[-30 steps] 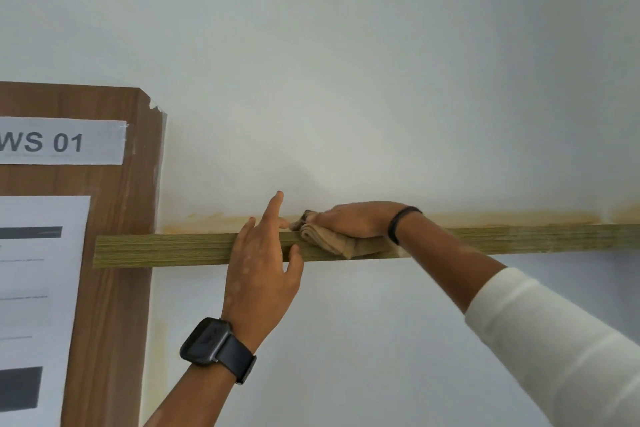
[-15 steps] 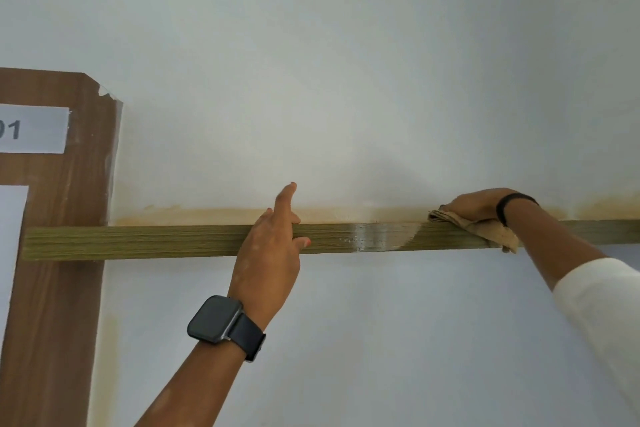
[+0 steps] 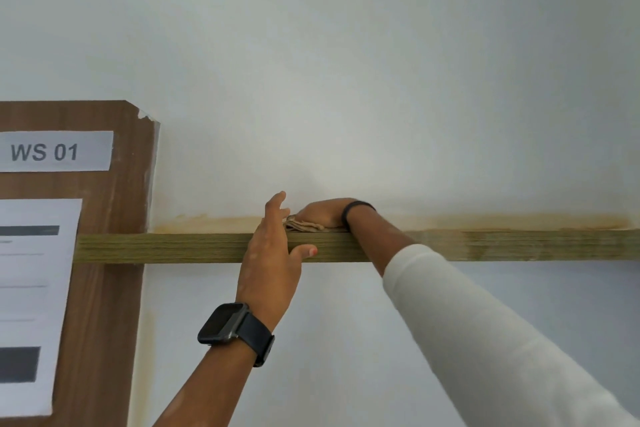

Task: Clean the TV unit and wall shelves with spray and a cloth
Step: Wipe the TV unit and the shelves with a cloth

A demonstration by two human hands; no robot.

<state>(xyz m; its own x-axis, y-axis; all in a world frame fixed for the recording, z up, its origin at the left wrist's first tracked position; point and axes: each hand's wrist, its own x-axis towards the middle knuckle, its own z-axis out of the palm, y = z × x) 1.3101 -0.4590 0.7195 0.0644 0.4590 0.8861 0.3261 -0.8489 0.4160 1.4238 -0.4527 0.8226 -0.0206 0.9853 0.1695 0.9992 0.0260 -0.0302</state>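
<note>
Starting at the left of the frame, a brown board [image 3: 104, 253] carries a "WS 01" label [image 3: 55, 151] and a printed sheet [image 3: 34, 305]. At centre the left hand [image 3: 270, 253], fingers loose and grasping nothing, rests on the shelf [image 3: 173, 248], probably for balance. Just right, the right hand [image 3: 323, 213] presses the cloth [image 3: 304, 226] onto the shelf top, likely wiping. No spray bottle shows.

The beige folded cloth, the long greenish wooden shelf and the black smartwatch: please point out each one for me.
beige folded cloth [image 3: 304, 226], head view, on the folded edge showing beside the right hand.
long greenish wooden shelf [image 3: 166, 248], head view, on its front edge.
black smartwatch [image 3: 221, 322], head view, on its dark screen.
</note>
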